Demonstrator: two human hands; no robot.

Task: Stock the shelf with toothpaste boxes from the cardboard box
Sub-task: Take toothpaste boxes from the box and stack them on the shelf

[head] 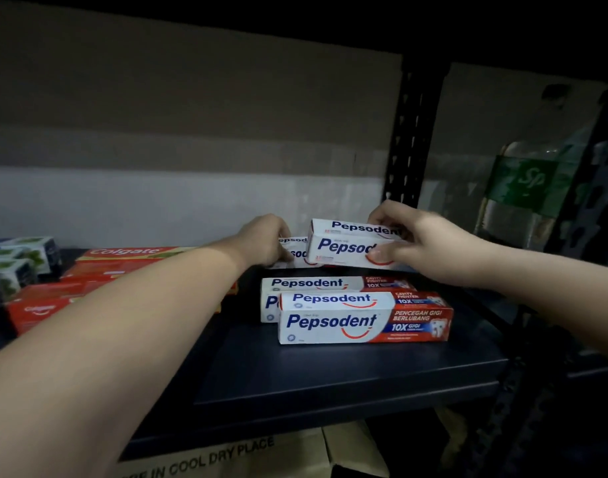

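Shelving of dark metal fills your view, and its black shelf board (330,367) carries all the toothpaste. Below the front edge you see the top of the cardboard box (226,457), with printed words about a cool dry place. On the far right, behind the upright post (411,132), stands a bottle with a green label (523,188). At the left lie the red Colgate boxes (99,267) in rows, and beside them, at the edge, some small white and green boxes (16,260).

In the middle right of the shelf two Pepsodent boxes (364,320) lie flat, one just behind the other, touching. Behind these, your right hand (430,250) holds a third Pepsodent box (347,248) by its right end, fingers on top and thumb at the front face; it sits a little tilted above the shelf. Your left hand (264,243) reaches to a fourth Pepsodent box (294,251) that is partly hidden behind the third; the fingers are curled at its left end, and it looks like they grip it.
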